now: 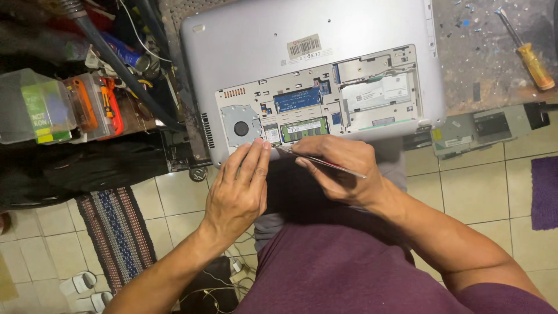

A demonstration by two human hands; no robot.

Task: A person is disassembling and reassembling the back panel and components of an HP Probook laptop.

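The right hand (340, 168) pinches a thin metal tool (325, 163), its tip at the near edge of the upturned silver laptop (250, 40). The left hand (238, 189) rests beside it, fingers together, touching that edge below the fan (240, 125). A yellow-handled screwdriver (532, 61) lies well apart, at the bench's right edge.

Your right hand (340, 168) covers most of that thin tool (343, 168), its tip's too small to make out, and the laptop (261, 35) runs off the top edge.
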